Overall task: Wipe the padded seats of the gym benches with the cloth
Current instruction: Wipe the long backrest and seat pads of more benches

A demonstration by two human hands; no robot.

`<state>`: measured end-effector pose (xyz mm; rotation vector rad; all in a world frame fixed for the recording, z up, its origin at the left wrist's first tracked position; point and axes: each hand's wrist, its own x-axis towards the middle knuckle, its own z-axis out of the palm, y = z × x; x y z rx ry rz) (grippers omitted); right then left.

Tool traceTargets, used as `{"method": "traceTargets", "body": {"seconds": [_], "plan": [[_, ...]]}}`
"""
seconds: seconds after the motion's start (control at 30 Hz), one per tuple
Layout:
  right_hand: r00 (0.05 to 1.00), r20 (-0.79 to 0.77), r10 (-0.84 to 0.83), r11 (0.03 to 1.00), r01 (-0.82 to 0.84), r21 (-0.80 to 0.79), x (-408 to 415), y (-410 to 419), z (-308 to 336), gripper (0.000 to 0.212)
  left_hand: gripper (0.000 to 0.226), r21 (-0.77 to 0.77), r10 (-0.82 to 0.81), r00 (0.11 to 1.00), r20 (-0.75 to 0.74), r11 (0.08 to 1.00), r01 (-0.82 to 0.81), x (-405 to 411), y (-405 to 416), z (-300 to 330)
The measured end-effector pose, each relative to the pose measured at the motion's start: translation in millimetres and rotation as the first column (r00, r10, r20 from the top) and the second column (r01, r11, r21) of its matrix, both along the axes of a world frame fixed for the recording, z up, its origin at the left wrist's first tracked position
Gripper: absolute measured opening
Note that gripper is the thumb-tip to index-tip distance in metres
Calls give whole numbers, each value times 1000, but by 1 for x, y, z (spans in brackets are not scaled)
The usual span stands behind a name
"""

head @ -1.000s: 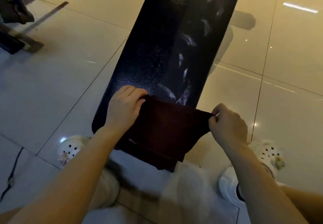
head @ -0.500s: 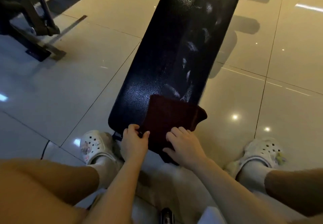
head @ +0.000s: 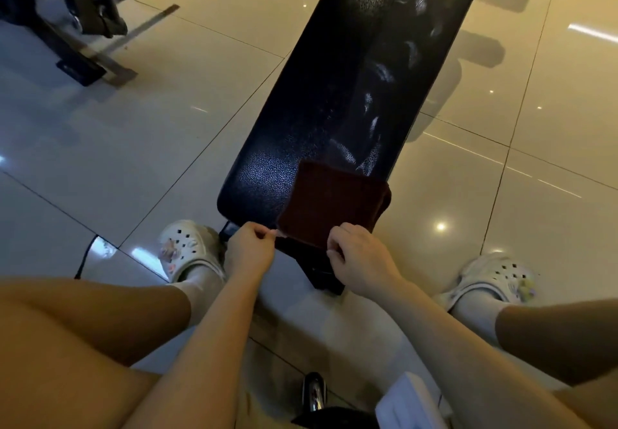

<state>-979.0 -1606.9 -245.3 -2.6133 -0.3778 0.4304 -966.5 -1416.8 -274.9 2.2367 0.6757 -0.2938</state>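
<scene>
Pinching near edge of dark red cloth (head: pixel 334 202) with both hands. Left hand (head: pixel 249 249) curled, fingertips nip cloth's near-left corner. Right hand (head: pixel 356 256) curled, grips near edge right of middle. Cloth lies flat on near right end of black padded bench seat (head: pixel 351 94), right side drooping over seat edge. Seat runs away from person, shiny smears along right half. White clogs (head: pixel 185 248) on tiled floor (head: pixel 133 161) either side. Dark machine frame (head: pixel 77 27) top left.
</scene>
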Motion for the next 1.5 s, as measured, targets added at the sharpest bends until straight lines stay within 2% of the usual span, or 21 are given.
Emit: {"method": "traceTargets", "body": {"seconds": [0.1,0.17,0.23,0.33,0.4,0.47,0.57,0.67,0.83,1.0,1.17,1.33,1.4,1.5], "plan": [[997,-29,66,995,-68,-78,-6,3,1,10,22,34,-78,997,-25,996,78,-10,7,-3],[990,-79,119,984,-128,-127,-13,6,-3,13,15,58,-74,997,-15,995,75,-15,10,-5],[992,-63,110,987,-116,-112,-17,7,-11,23,5,72,-62,998,17,996,61,-19,11,-7],[984,174,-27,999,33,-31,-15,9,-17,26,21,104,-83,991,108,992,72,-25,5,-8],[928,346,-138,989,150,-7,-3,14,-21,36,23,131,-115,973,199,987,90,-28,-2,-4],[904,396,-161,981,189,-33,19,25,-23,49,22,157,-154,944,292,981,111,-24,-5,-3],[936,323,-141,978,181,-100,46,44,-40,58,21,266,-251,885,391,952,152,-3,0,-2],[933,348,-94,957,181,-227,42,52,-68,62,25,406,-391,793,467,892,200,28,9,4],[893,445,-71,948,199,-249,15,48,-90,62,29,608,-658,599,456,722,330,99,20,3],[874,486,-2,950,153,-272,29,35,-88,58,37,681,-768,506,392,612,401,140,12,-23],[840,528,-126,916,302,-263,98,-20,-62,59,52,693,-779,566,271,566,447,124,19,-49],[822,542,-173,882,375,-286,131,-37,-50,61,57,652,-750,605,268,604,459,123,17,-59],[774,569,-276,835,487,-258,122,-26,-55,61,56,648,-751,600,274,605,462,122,17,-59],[687,547,-479,766,631,-121,105,1,-64,59,56,652,-754,595,280,604,458,123,17,-60]]}}
